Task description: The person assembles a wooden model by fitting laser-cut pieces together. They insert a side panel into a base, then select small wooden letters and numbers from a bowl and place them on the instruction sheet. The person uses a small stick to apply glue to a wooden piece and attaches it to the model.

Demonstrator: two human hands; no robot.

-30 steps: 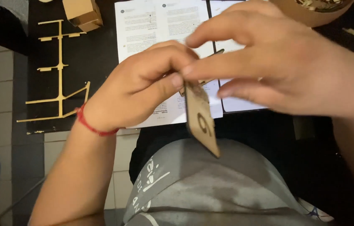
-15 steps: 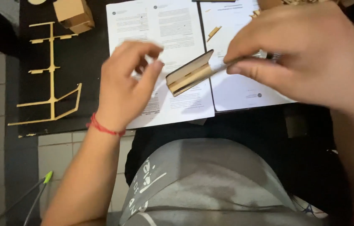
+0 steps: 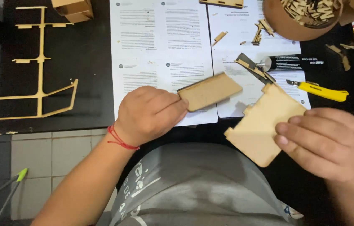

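Hands apart over the lap | my left hand (image 3: pixel 149 115) pinches a small rounded wooden panel (image 3: pixel 209 91) above the printed sheets (image 3: pixel 160 46) | my right hand (image 3: pixel 325 142) grips a larger notched wooden panel (image 3: pixel 265 123), tilted | yellow utility knife (image 3: pixel 321 91) just beyond.

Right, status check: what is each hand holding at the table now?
Left hand grips small rounded wooden panel over instruction sheets. Right hand holds larger notched wooden panel. Panels apart. Yellow utility knife lies beyond, untouched.

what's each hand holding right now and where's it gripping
Left hand pinches the small wooden panel by its near end; right hand grips the notched panel by its right edge.
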